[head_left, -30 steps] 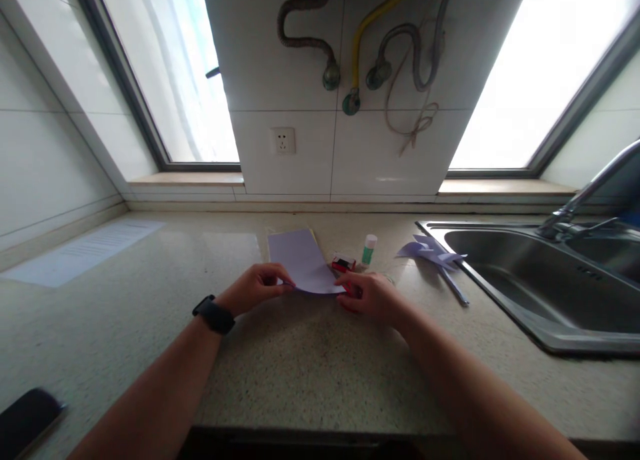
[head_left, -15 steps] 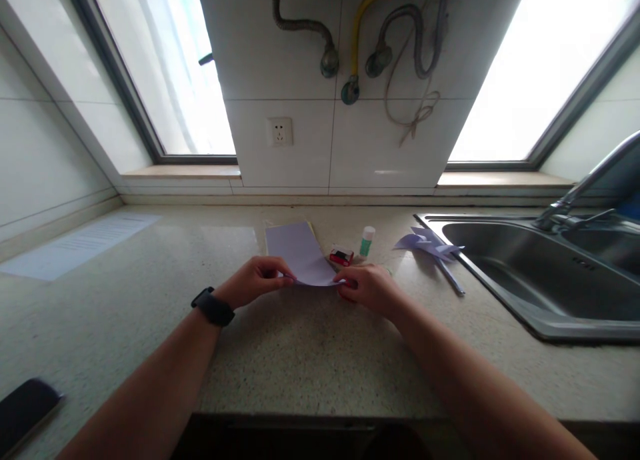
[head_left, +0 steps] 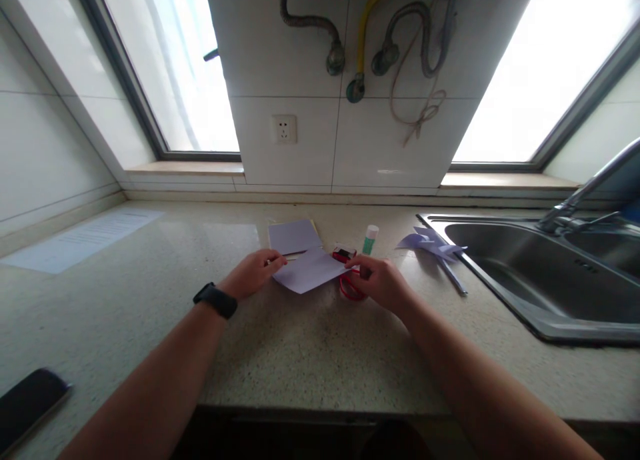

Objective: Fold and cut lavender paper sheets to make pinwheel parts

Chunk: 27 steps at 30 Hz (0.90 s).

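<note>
A sheet of pale lilac paper [head_left: 311, 271] is held between my two hands, just above the counter. My left hand [head_left: 254, 273], with a dark watch band at the wrist, pinches its left side. The thumb and fingers of my right hand [head_left: 379, 280] close on its right corner. Behind it lies a stack of the same paper [head_left: 294, 236]. Red loop handles [head_left: 351, 290], like those of scissors, show partly under my right hand. A small red and black box [head_left: 344, 252] and an upright glue stick [head_left: 369, 239] with a white cap stand just behind that hand.
A folded paper pinwheel [head_left: 431, 243] on a stick [head_left: 454, 279] lies beside the steel sink [head_left: 530, 330] at right. A printed sheet [head_left: 83, 239] lies at far left. A dark phone-like object [head_left: 33, 407] rests at the near left. The counter's front edge [head_left: 300, 412] runs below my arms.
The sheet has come off the stack toward me and turned, so the stack shows behind it. My left hand has shifted slightly left, and the red handles are more exposed.
</note>
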Available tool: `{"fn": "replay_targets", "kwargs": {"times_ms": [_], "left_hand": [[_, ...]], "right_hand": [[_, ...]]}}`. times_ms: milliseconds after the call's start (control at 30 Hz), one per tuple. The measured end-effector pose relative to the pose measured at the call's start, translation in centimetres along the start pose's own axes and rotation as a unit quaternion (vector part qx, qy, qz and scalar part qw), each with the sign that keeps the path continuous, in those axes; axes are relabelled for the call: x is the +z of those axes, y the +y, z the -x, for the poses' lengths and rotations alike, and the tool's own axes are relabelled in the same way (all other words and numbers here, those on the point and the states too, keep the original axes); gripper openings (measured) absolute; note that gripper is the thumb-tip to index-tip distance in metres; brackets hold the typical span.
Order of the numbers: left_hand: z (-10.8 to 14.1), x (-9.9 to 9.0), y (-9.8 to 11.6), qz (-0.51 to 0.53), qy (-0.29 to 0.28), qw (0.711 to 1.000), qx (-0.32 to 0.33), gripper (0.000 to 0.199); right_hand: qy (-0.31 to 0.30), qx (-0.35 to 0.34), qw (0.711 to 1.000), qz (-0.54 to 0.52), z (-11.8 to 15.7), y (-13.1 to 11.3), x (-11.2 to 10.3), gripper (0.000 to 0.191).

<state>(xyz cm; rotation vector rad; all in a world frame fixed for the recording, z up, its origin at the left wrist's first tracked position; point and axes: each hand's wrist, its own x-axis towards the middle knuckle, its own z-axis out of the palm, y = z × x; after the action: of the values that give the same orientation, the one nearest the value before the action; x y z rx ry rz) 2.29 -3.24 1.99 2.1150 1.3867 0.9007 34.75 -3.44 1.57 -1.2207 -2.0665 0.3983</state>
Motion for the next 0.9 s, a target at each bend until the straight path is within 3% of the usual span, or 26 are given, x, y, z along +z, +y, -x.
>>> {"fn": "replay_targets", "kwargs": {"times_ms": [233,467,733,900], "left_hand": [[0.05,0.24,-0.40,-0.074,-0.009,0.997,0.022,0.026],[0.06,0.38,0.12,-0.083,-0.012,0.996,0.030,0.027],[-0.20,0.61,0.16,-0.035,-0.005,0.999,0.002,0.036],[-0.22,0.53,0.32,0.048,-0.033,0.998,-0.026,0.047]], "right_hand": [[0.038,0.033,0.994,-0.093,-0.12,0.02,0.23,0.021],[0.020,0.054,0.981,-0.187,-0.06,-0.22,-0.05,0.025],[0.038,0.039,0.972,-0.228,-0.06,0.04,0.53,0.022],[0.020,0.020,0.943,-0.331,0.00,-0.21,0.24,0.045]]}}
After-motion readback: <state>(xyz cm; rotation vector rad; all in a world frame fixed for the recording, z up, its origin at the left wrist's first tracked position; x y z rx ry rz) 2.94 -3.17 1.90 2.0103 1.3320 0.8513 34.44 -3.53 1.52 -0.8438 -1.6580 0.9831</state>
